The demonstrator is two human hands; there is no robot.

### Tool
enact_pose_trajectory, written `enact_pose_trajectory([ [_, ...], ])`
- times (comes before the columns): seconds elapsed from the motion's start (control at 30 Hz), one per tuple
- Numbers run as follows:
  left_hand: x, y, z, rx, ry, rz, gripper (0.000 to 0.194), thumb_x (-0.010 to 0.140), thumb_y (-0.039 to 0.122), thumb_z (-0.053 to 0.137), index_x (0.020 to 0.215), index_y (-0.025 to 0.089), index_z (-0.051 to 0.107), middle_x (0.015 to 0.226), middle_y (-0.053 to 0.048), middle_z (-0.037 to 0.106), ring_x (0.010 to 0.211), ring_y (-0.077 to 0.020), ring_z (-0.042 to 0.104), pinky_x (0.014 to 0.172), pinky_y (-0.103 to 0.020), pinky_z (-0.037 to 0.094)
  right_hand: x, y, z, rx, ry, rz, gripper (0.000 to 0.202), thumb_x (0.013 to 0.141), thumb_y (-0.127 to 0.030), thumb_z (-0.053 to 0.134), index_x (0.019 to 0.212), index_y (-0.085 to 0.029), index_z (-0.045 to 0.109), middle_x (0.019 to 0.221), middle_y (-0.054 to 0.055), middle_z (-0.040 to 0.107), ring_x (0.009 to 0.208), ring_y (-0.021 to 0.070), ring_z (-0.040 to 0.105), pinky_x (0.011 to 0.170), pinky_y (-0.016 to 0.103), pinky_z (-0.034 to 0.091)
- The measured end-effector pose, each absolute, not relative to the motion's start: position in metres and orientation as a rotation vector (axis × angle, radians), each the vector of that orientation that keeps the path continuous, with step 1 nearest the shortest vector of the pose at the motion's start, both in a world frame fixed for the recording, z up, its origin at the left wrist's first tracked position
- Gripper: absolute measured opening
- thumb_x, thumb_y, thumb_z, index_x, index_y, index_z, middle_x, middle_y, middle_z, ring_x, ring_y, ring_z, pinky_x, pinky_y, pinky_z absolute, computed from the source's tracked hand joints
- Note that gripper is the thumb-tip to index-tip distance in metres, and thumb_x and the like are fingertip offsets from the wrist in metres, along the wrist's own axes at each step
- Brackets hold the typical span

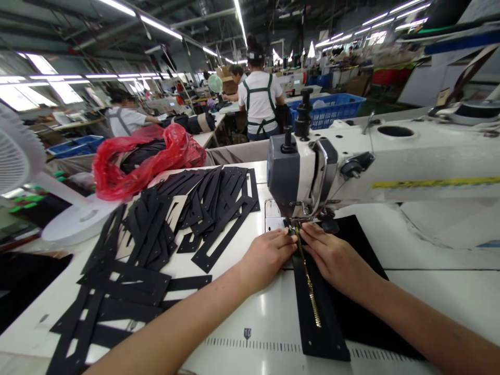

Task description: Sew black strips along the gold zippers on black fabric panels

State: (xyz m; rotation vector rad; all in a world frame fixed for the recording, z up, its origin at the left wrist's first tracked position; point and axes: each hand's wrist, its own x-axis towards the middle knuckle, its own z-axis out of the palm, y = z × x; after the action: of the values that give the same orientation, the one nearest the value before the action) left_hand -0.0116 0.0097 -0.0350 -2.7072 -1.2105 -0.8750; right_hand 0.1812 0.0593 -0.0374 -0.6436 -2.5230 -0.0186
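Note:
A black strip [326, 333] with a gold-toothed zipper [311, 297] lies under the needle area of the white sewing machine [414, 161]. Its upper end is at the presser foot [299, 221]. My left hand [269, 255] presses on the strip's left edge, fingers together beside the zipper. On the right side, my right hand [332, 255] lies on the strip with its fingers extended and close to the foot. A larger black panel [367, 260] spreads beneath my right hand and forearm.
Many black slotted pieces [152, 234] are heaped on the left of the white table [234, 312]. Behind them sits a red plastic bag [148, 161]. A white fan [74, 213] stands at far left. People, including one in a white shirt [258, 96], and a blue crate [332, 109] are beyond.

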Motion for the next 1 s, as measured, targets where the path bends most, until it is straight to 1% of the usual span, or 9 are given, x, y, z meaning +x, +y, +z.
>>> enact_pose_trajectory([
  [0.13,-0.012,0.015,-0.036,-2.745,-1.261,-0.851,0.02,0.088,0.013,0.046,0.103,0.012,0.06,0.104,-0.01,0.064,0.109,-0.0218,0.057,0.096,-0.037,0.047,0.181,0.066,-0.036,-0.66,-2.538,0.029,0.034,0.09,-0.013,0.035,0.114,-0.005,0.058,0.115,0.018,0.061,0.109,0.0251,0.057,0.092,0.042,0.049],
  [0.27,-0.011,0.013,-0.032,-2.758,-1.404,-0.833,0.018,0.086,0.013,0.045,0.098,0.013,0.058,0.098,-0.01,0.062,0.099,-0.0211,0.059,0.087,-0.035,0.052,0.189,0.058,-0.021,-0.668,-2.584,0.094,0.029,0.084,-0.014,0.048,0.109,-0.014,0.062,0.119,0.013,0.059,0.109,0.0223,0.056,0.092,0.038,0.049],
  [0.4,-0.011,0.004,-0.024,-2.753,-1.457,-0.828,0.032,0.077,0.014,0.049,0.109,0.01,0.053,0.105,-0.012,0.058,0.101,-0.0226,0.057,0.086,-0.034,0.051,0.19,0.032,-0.004,-0.777,-2.674,0.264,0.045,0.066,-0.019,0.067,0.111,-0.013,0.062,0.13,0.014,0.05,0.121,0.0311,0.043,0.099,0.048,0.04],
  [0.5,-0.009,-0.002,-0.022,-2.781,-1.48,-0.785,0.047,0.075,0.019,0.051,0.122,0.01,0.048,0.111,-0.014,0.054,0.103,-0.0246,0.055,0.089,-0.037,0.05,0.177,0.019,-0.002,-1.002,-2.563,0.315,0.03,0.065,-0.014,0.063,0.095,-0.013,0.064,0.115,0.013,0.057,0.111,0.0306,0.048,0.092,0.047,0.042],
  [0.6,-0.006,-0.002,-0.023,-2.733,-1.504,-0.762,0.044,0.078,0.018,0.051,0.121,0.014,0.052,0.108,-0.013,0.056,0.097,-0.0234,0.058,0.085,-0.039,0.051,0.162,0.018,-0.007,-1.149,-2.442,0.279,0.008,0.07,-0.011,0.056,0.077,-0.015,0.059,0.093,0.011,0.059,0.091,0.0273,0.053,0.078,0.043,0.045],
  [0.73,-0.002,0.001,-0.026,-2.642,-1.52,-0.796,0.033,0.079,0.012,0.05,0.11,0.015,0.061,0.102,-0.011,0.06,0.091,-0.0224,0.061,0.079,-0.038,0.053,0.159,0.026,-0.014,-1.2,-2.364,0.259,0.008,0.071,-0.009,0.052,0.072,-0.017,0.051,0.075,0.007,0.058,0.072,0.0211,0.056,0.064,0.034,0.047],
  [0.83,0.001,-0.001,-0.028,-2.616,-1.487,-0.809,0.029,0.081,0.011,0.051,0.107,0.017,0.062,0.106,-0.01,0.062,0.095,-0.0219,0.061,0.083,-0.038,0.052,0.171,0.025,-0.013,-1.142,-2.365,0.291,0.012,0.074,-0.007,0.047,0.078,-0.019,0.05,0.064,0.0,0.056,0.057,0.0148,0.056,0.052,0.026,0.047],
  [0.9,0.003,-0.008,-0.029,-2.606,-1.447,-0.803,0.026,0.082,0.012,0.053,0.106,0.017,0.062,0.11,-0.01,0.063,0.1,-0.0227,0.06,0.089,-0.041,0.05,0.18,0.02,-0.013,-1.08,-2.376,0.289,0.016,0.078,-0.008,0.045,0.087,-0.018,0.054,0.072,0.002,0.061,0.065,0.0161,0.06,0.059,0.028,0.052],
  [1.0,0.008,-0.023,-0.032,-2.575,-1.388,-0.778,0.025,0.083,0.012,0.052,0.107,0.014,0.061,0.113,-0.011,0.063,0.106,-0.0241,0.059,0.095,-0.041,0.047,0.19,0.008,-0.017,-0.875,-2.472,0.067,0.028,0.085,-0.018,0.045,0.111,-0.013,0.056,0.113,0.015,0.06,0.105,0.0261,0.057,0.085,0.044,0.051],
])
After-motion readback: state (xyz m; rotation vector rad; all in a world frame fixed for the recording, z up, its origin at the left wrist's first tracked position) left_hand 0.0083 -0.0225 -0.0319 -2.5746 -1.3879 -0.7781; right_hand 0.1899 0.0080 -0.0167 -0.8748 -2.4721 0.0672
